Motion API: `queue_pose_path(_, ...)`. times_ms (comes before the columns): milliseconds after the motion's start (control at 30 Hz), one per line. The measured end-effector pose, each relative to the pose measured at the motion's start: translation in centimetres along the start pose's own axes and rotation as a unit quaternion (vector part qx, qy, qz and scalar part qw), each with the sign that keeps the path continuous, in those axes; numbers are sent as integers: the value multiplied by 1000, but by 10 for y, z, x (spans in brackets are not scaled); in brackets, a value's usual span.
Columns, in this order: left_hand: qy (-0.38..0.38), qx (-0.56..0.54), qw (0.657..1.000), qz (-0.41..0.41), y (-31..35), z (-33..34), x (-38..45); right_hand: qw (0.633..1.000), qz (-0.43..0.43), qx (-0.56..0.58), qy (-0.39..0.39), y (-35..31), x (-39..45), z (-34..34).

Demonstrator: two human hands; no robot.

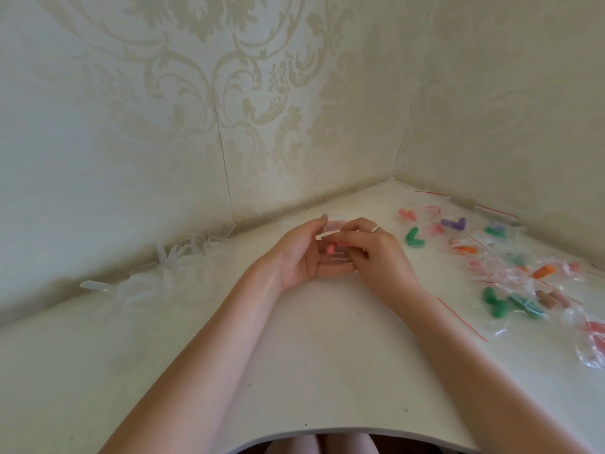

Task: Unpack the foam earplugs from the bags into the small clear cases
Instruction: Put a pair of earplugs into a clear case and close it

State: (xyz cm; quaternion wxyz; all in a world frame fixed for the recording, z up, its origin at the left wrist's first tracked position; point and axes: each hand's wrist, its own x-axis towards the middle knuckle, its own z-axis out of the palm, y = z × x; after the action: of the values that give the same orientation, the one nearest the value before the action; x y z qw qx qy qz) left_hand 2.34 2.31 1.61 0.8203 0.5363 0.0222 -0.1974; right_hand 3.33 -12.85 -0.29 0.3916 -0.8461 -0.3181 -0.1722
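Observation:
Both hands meet over the middle of the white table (294,371). My left hand (301,253) cradles a small clear case (339,257) from the left, its lid tipped up toward the wall. A pink earplug (331,249) shows inside the case. My right hand (373,249), a ring on one finger, curls its fingers over the case from the right and pinches at it. Small bags of earplugs (523,276) in green, orange, pink and purple lie spread on the right. A pair of green earplugs (413,236) lies loose close to my right hand.
A pile of empty clear cases (170,267) lines the wall on the left. Patterned walls close the table in at the back and right, meeting in a corner (393,178). The table's front edge (327,435) curves just above my knees.

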Motion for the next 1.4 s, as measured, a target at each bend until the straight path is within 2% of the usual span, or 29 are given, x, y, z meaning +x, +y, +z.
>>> queue_pose_path(100,-55,9,998,-5,1,-11,-2,1000,13,-7,-10,2,0,1)
queue_pose_path(233,-115,-1,993,14,-1,-20,-2,995,71,64,-9,-2,3,0)
queue_pose_path(400,-103,6,994,20,-3,-15,0,990,94,94,-37,-5,4,-7)
queue_pose_path(500,-86,-9,996,11,0,-14,0,985,111,132,-6,-9,4,-8)
queue_pose_path(633,-33,-51,998,15,-1,-12,3,955,171,239,36,-11,5,-12)
queue_pose_path(800,-41,-85,996,2,-1,-6,2,952,173,248,47,-16,5,-11)
queue_pose_path(933,-15,-81,996,19,-4,-6,5,970,155,163,87,-9,6,-13)
queue_pose_path(1000,-6,-89,996,15,-5,-7,6,968,156,174,97,-8,6,-15)
queue_pose_path(1100,-8,-75,997,1,-5,-5,6,967,147,189,82,-11,6,-13)
queue_pose_path(1400,-22,-121,992,-18,-8,-2,7,984,119,130,38,-13,2,-6)
